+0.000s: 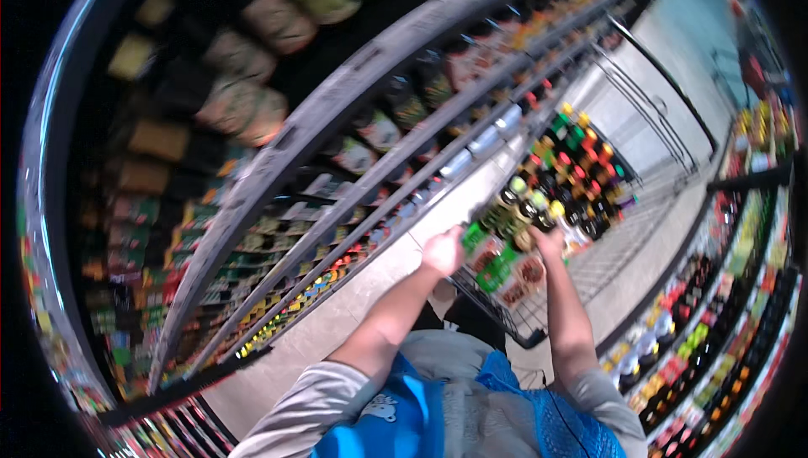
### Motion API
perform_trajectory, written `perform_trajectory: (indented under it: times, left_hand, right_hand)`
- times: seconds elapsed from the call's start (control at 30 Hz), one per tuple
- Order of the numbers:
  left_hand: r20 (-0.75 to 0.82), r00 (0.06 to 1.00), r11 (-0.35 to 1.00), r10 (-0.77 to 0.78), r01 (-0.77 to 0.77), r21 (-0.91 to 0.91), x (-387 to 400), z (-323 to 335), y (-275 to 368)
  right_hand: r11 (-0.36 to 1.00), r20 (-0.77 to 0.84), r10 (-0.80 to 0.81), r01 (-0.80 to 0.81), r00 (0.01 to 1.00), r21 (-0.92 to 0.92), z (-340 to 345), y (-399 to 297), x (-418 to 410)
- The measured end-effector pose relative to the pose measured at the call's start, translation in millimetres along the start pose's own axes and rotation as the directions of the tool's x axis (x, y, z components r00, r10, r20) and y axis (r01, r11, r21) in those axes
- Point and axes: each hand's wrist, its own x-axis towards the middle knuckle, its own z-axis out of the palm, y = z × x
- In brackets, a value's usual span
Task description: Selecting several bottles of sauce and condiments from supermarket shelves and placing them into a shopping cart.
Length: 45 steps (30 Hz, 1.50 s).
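My left hand (444,251) is at the left edge of green-and-white food packages (497,268) with pictures of reddish-brown food on them. On the opposite side, my right hand (549,242) grips their right edge, its thumb near a brownish round lid (524,241). The fingers under the packages are hidden. Both hands are over the near end of a wire shopping cart (535,339). Just beyond them, jars with pale green lids (538,199) and many dark bottles (577,171) with red, yellow and green caps crowd together in the cart.
Tall grey-edged store shelves (372,60) packed with bags, jars and packets curve along the left. More stocked shelves (701,332) stand close on the right. Pale tiled floor (353,287) runs between shelf and cart. A black-and-metal cart frame (663,79) stands ahead.
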Motion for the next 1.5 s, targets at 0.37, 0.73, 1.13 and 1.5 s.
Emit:
perform_trajectory:
  times: [0.37, 0.73, 1.13, 1.5]
  left_hand:
    - [-0.077, 0.995, 0.979, 0.07, -0.084, -0.187, -24, -23, -19]
    - [0.038, 0.992, 0.989, 0.117, -0.112, -0.098, -14, -4, -39]
    - [0.004, 0.987, 0.986, 0.163, -0.163, -0.028, -21, 8, -67]
    - [-0.081, 0.988, 0.986, 0.131, -0.139, -0.097, -47, -10, -69]
  right_hand:
    - [0.89, -0.177, -0.398, 0.426, 0.9, 0.163, 28, -379, -98]
    - [0.675, 0.481, -0.699, 0.71, 0.529, 0.199, 200, -665, -130]
    - [0.594, 0.329, -0.774, 0.8, 0.541, 0.082, 201, -664, -135]
    - [0.594, -0.188, -0.708, 0.717, 0.681, 0.365, 53, -566, -196]
